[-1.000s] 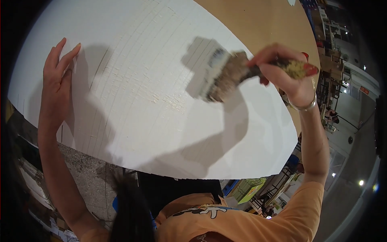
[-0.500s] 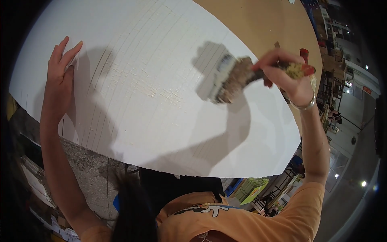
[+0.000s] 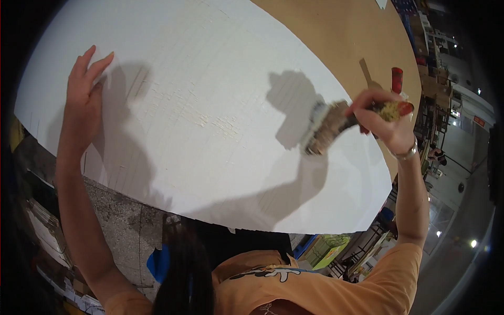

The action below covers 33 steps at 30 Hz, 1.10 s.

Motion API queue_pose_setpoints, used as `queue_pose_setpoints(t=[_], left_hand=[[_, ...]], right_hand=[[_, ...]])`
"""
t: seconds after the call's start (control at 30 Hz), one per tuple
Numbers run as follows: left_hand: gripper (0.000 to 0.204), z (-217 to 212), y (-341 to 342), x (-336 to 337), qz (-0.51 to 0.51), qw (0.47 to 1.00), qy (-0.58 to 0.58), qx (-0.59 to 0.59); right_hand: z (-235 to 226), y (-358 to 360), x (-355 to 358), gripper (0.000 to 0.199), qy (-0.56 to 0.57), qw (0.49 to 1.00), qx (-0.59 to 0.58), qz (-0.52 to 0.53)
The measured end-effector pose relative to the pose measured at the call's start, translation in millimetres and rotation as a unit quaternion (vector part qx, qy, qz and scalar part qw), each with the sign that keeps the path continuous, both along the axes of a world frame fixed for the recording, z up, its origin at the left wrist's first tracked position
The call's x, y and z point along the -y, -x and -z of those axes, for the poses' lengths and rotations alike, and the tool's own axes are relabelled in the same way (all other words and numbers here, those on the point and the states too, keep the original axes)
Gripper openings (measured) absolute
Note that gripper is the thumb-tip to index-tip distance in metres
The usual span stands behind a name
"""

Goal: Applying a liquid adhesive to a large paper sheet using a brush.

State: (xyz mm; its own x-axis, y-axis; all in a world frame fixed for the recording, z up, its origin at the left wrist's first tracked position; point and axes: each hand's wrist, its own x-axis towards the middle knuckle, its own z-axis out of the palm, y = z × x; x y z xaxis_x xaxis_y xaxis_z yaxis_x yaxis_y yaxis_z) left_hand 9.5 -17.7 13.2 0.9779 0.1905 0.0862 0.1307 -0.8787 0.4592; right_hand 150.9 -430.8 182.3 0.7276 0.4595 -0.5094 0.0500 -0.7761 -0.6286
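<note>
A large white sheet (image 3: 220, 173) with faint parallel lines lies in front of me. Pale wet streaks, like glue, show near its middle. In my right hand (image 3: 386, 118) is a wide paintbrush (image 3: 331, 128), gripped by its crusted, red-ended handle. Its bristles point left over the sheet's right part, and whether they touch it I cannot tell. Over at the left side my left hand (image 3: 85, 102) rests on the sheet, fingers spread and holding nothing.
Brown board (image 3: 336, 37) extends beyond the sheet's far right edge. On it, past my right hand, stands or lies a red cylindrical object (image 3: 397, 79). Speckled floor (image 3: 123, 226) shows below the near edge, and green stacked packs (image 3: 325, 249) sit at the lower right.
My right hand has carried the paintbrush to the right and a little nearer to me. My left hand has shifted only slightly to the right, staying at the sheet's left side.
</note>
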Motion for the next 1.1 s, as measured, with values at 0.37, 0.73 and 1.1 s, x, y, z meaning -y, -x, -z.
queue_pose_setpoints(t=[0.37, 0.73, 1.1], left_hand=[[0.043, 3.2, -1.4, 8.1, -0.019, 1.000, 0.004, -0.015], [0.038, 2.9, 0.5, 13.7, -0.018, 1.000, 0.003, 0.010], [0.039, 1.2, 3.8, 12.8, -0.017, 1.000, -0.008, 0.014]], right_hand=[[20.8, -33.1, -107.7, 0.019, -0.198, 0.968, 0.088, -0.123], [20.0, -34.8, -114.0, 0.015, -0.232, 0.968, 0.059, -0.068], [16.9, -37.1, -114.5, 0.016, -0.239, 0.968, 0.037, -0.066]])
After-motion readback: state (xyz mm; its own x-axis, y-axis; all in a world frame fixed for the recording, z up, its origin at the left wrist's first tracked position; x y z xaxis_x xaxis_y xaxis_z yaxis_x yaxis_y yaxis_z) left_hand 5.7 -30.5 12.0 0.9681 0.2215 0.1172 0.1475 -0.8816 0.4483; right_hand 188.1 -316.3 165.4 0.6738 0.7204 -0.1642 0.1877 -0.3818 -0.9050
